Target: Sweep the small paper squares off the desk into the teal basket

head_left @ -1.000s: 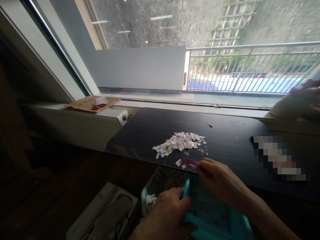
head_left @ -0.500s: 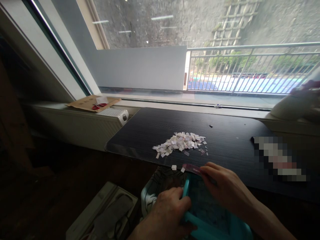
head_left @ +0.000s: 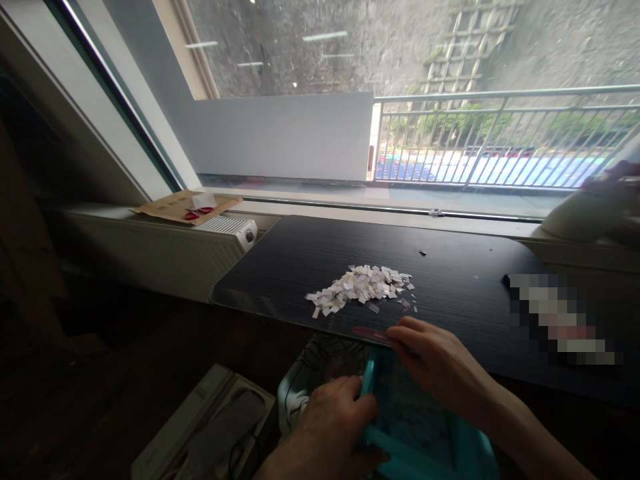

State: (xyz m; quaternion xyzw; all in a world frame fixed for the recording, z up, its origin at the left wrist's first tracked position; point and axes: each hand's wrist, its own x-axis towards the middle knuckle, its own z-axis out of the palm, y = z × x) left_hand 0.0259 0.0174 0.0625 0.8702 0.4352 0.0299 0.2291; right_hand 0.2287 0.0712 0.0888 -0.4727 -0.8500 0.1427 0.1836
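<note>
My left hand (head_left: 333,420) grips the rim of a teal dustpan-like tray (head_left: 415,427) held just below the front edge of the black table (head_left: 300,260). Fingers of my right hand (head_left: 440,363) are closed on a thin pink scraper (head_left: 370,333) that lies flat at the table's edge, right above the tray. A pile of small white and pink paper scraps (head_left: 360,287) sits on the table a little beyond the scraper.
A radiator (head_left: 227,230) with cardboard and red scissors (head_left: 197,212) on top stands at the left under the window. A wire basket (head_left: 320,373) and a pale case (head_left: 210,427) lie on the floor. A blurred object (head_left: 560,317) rests at the table's right.
The two scraps at the table's edge are gone from the table. The scraper has shifted slightly and now lies flatter at the edge. Both hands moved a little.
</note>
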